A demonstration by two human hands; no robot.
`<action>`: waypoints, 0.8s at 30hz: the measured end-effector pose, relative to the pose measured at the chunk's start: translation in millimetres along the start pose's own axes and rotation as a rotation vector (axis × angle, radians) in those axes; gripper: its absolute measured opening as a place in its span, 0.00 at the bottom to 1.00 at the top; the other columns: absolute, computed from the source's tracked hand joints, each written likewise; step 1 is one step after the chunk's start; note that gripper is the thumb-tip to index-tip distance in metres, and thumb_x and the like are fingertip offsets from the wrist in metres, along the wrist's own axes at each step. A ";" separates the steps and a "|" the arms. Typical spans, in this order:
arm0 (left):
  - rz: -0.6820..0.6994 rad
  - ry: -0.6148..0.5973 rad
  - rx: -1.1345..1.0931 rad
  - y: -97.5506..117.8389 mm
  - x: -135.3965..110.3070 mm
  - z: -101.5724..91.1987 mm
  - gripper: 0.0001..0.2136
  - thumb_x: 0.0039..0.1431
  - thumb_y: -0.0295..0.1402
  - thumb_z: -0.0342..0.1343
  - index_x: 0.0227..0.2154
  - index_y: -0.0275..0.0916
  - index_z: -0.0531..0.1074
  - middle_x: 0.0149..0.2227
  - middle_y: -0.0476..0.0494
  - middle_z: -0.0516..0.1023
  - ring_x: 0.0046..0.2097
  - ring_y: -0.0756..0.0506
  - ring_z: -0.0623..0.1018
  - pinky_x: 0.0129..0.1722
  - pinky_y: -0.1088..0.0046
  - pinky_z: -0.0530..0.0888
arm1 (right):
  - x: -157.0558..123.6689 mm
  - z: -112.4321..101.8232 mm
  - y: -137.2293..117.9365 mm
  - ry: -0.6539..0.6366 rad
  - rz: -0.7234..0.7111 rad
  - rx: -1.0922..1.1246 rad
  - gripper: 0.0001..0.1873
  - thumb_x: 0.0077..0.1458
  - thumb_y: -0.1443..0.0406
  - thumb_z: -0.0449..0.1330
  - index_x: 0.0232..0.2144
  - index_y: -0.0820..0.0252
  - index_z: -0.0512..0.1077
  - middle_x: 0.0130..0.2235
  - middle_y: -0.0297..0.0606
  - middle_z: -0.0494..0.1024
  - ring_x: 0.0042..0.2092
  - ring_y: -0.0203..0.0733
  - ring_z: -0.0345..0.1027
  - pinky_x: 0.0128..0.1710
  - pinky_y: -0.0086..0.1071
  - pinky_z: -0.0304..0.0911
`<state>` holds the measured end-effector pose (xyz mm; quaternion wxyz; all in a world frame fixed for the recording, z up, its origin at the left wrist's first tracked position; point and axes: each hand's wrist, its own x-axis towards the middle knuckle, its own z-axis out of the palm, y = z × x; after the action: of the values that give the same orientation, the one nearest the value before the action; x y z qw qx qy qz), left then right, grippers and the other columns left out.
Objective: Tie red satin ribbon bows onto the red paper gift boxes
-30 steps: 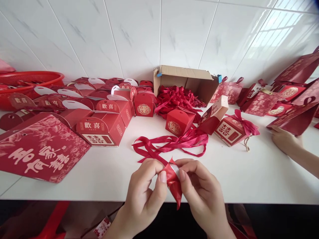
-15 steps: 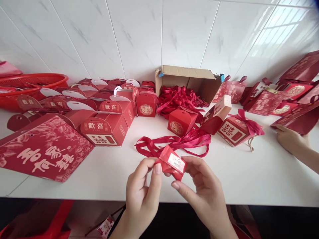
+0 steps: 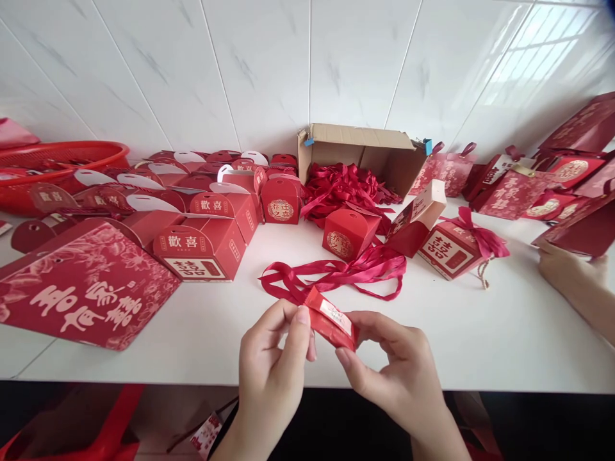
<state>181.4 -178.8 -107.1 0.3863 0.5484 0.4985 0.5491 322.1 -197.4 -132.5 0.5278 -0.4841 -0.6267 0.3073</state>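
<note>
Both my hands hold a small red folded packet [image 3: 330, 318] with a white label just above the white table's near edge [image 3: 480, 358]. My left hand [image 3: 273, 368] pinches its left end between thumb and fingers. My right hand [image 3: 398, 371] grips its right end from below and behind. Just beyond the packet a loose red ribbon [image 3: 346, 272] lies looped on the table. A small red gift box [image 3: 348, 232] stands behind the ribbon.
Several red handled boxes [image 3: 202, 246] and a large red bag [image 3: 81, 291] fill the left. A cardboard carton [image 3: 360, 157] spills red ribbons at the back. A ribbon-tied box [image 3: 454, 246] and red bags [image 3: 509, 189] lie right, where another person's hand [image 3: 571, 278] rests. A red basket [image 3: 57, 160] sits far left.
The crumpled red piece hanging between my fingers has been turned and folded into a compact packet with its white label up. The other person's hand shifted slightly right.
</note>
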 end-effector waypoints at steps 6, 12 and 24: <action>-0.038 -0.016 -0.017 -0.2 3.0 2.0 0.18 0.62 0.35 0.48 0.16 0.39 0.58 0.16 0.53 0.60 0.20 0.52 0.62 0.23 0.77 0.63 | 2.6 -2.7 -0.9 -0.051 0.037 0.039 0.10 0.49 0.66 0.65 0.36 0.61 0.74 0.28 0.34 0.78 0.28 0.34 0.70 0.31 0.26 0.68; -0.116 -0.088 -0.051 1.7 9.2 4.7 0.17 0.61 0.38 0.50 0.18 0.39 0.59 0.15 0.55 0.57 0.20 0.53 0.61 0.21 0.79 0.63 | -1.3 0.8 -1.3 -0.189 0.306 0.260 0.12 0.50 0.60 0.64 0.33 0.62 0.71 0.27 0.36 0.77 0.28 0.36 0.71 0.29 0.27 0.66; -0.178 -0.153 -0.107 3.9 8.7 10.2 0.15 0.60 0.40 0.52 0.21 0.39 0.64 0.15 0.56 0.62 0.13 0.55 0.60 0.11 0.80 0.58 | -3.1 16.2 9.4 -0.464 0.453 0.820 0.21 0.51 0.51 0.63 0.35 0.61 0.63 0.27 0.34 0.76 0.20 0.33 0.71 0.19 0.22 0.60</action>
<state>191.0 -169.9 -102.4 0.4991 0.5208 0.4843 0.4951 309.2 -195.0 -146.1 0.4415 -0.2802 -0.4350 0.7330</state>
